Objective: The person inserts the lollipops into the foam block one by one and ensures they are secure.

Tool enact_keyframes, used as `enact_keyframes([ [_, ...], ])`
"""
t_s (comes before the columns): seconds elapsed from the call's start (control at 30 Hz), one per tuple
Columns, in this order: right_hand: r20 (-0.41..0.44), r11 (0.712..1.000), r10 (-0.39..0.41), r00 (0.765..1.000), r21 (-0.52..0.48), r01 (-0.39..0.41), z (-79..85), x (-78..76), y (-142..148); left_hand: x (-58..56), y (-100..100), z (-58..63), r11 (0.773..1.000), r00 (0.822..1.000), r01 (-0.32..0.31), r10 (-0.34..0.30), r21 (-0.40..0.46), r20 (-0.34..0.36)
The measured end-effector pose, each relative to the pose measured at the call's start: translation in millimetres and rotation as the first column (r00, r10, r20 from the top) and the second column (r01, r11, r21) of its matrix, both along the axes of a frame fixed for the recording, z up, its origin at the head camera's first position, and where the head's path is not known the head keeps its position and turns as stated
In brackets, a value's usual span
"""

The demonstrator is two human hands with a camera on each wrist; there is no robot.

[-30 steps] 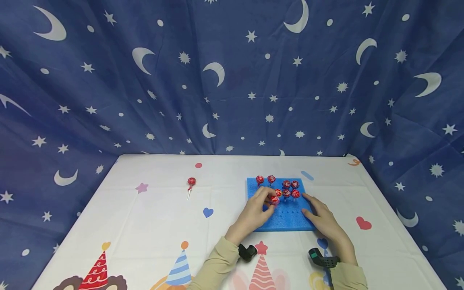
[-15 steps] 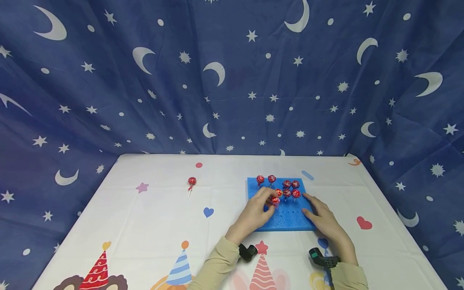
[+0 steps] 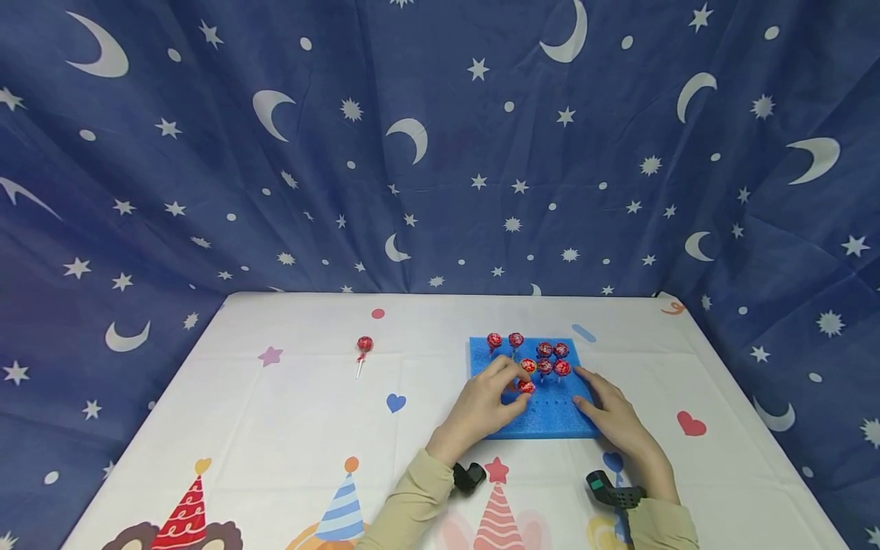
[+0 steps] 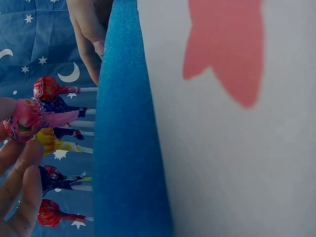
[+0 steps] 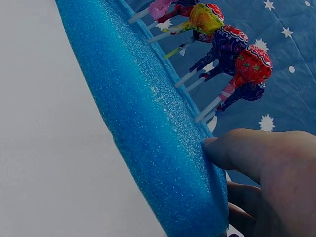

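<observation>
My left hand (image 3: 481,407) pinches a pink-wrapped lollipop (image 4: 29,121) by its round head, between thumb and fingers. Its white stick points down at the blue foam block (image 3: 546,424), which has small holes in its top. Several other lollipops stand upright in the block, among them a yellow-wrapped one (image 5: 207,19) beside the pink one and a red one (image 5: 254,64) near the right edge. At that edge my right hand (image 3: 614,416) holds the block, thumb (image 5: 222,150) on the top face and fingers (image 5: 242,197) at the side, partly hidden.
A single red lollipop (image 3: 364,345) lies on the white printed tablecloth (image 3: 289,428) to the left of the block. A dark blue curtain (image 3: 454,191) with moons and stars hangs behind the table. Each wrist wears a small black device (image 3: 470,479).
My left hand has shifted the pink lollipop slightly toward me and to the right, and the thumb now sits lower. The right hand stays at the block's edge.
</observation>
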State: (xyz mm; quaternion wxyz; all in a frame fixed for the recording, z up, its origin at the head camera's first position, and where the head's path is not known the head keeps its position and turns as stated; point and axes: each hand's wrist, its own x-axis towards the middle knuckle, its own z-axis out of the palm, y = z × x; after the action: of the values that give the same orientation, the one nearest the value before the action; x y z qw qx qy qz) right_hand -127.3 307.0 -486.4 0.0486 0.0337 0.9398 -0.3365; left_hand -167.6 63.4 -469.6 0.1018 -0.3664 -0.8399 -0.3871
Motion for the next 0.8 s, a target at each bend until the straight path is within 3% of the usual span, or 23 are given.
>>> enact_keyframes([
  [0.8,-0.003,1.000,0.005,1.000,-0.002,-0.005,-1.0,-1.0,0.5,-2.5,-4.3,1.2,0.998,0.999,-0.041,0.040,0.040,0.010],
])
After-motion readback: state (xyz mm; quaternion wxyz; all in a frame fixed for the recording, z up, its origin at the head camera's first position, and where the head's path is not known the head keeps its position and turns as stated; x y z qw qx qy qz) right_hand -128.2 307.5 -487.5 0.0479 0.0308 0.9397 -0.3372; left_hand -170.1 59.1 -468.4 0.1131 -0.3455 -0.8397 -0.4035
